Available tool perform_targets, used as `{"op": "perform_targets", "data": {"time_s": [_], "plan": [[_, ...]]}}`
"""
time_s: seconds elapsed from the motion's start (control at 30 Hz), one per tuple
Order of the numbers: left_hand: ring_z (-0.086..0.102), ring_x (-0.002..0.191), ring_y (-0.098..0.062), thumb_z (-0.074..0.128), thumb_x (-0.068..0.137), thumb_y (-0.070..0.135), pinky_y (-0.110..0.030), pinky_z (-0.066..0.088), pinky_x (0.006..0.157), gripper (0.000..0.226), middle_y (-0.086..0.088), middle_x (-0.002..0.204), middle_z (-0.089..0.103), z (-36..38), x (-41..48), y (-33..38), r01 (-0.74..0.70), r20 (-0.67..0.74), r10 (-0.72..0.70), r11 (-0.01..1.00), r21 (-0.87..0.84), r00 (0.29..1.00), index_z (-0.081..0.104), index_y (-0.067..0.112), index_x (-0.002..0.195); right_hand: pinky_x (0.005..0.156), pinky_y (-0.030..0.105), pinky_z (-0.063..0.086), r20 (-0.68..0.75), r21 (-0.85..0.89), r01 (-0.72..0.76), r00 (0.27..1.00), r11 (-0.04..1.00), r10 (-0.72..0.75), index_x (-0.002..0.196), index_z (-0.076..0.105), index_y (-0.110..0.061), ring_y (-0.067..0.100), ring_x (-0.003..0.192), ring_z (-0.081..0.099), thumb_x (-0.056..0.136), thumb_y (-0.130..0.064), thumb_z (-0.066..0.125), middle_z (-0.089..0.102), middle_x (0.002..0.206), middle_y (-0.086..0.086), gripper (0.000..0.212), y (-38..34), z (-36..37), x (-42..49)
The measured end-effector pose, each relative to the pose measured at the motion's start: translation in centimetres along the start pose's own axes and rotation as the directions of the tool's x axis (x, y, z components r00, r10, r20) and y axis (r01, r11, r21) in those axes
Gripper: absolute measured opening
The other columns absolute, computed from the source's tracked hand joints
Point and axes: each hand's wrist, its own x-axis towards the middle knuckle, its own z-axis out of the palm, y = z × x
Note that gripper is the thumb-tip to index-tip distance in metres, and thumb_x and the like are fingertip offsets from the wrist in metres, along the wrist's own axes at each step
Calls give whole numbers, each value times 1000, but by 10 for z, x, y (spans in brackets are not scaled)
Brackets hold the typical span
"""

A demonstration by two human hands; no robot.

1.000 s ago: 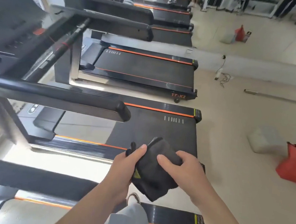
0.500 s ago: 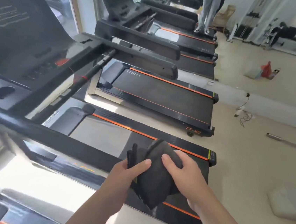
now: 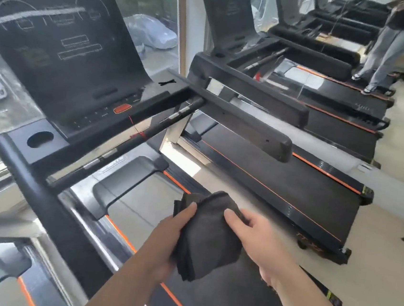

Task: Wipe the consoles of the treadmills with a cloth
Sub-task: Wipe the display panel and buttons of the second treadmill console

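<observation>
A folded black cloth (image 3: 208,235) hangs between both hands low in the middle of the view. My left hand (image 3: 164,243) grips its left edge with the thumb on top. My right hand (image 3: 258,243) holds its right side, thumb across the fabric. The nearest treadmill console (image 3: 64,53) stands up and to the left, a dark slanted panel with faint markings and an orange button (image 3: 122,108). A second console (image 3: 231,19) rises further back. The cloth is well below and right of the nearest console, over the treadmill deck.
Black handrails (image 3: 244,117) and a crossbar (image 3: 132,138) jut out between me and the console. Several treadmill decks (image 3: 280,183) with orange stripes run rightward. A person (image 3: 391,48) stands on a far treadmill. Windows are on the left, pale floor on the right.
The view has swung up and left, bringing the nearest console fully into sight. Both hands keep hold of the cloth, which stays in the same place relative to me.
</observation>
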Motion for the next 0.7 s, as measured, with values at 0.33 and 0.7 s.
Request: {"op": "perform_targets", "data": {"time_s": [0.33, 0.7], "plan": [[70, 118, -31, 67, 88, 41, -44, 51, 102, 52, -15, 129, 72, 12, 73, 93, -154, -186, 115, 966, -208, 976, 72, 10, 129, 100, 60, 56, 274, 61, 65, 958, 996, -80, 113, 67, -10, 35, 106, 75, 96, -31, 76, 79, 109, 14, 28, -108, 6, 161], [76, 104, -26, 66, 92, 28, -40, 55, 88, 35, -14, 119, 77, -43, 232, 259, -324, -265, 244, 891, -319, 933, 75, 9, 120, 93, 53, 59, 320, -24, 195, 931, 980, -178, 91, 75, -12, 34, 96, 77, 90, -27, 81, 80, 98, 14, 16, -238, 91, 377]]}}
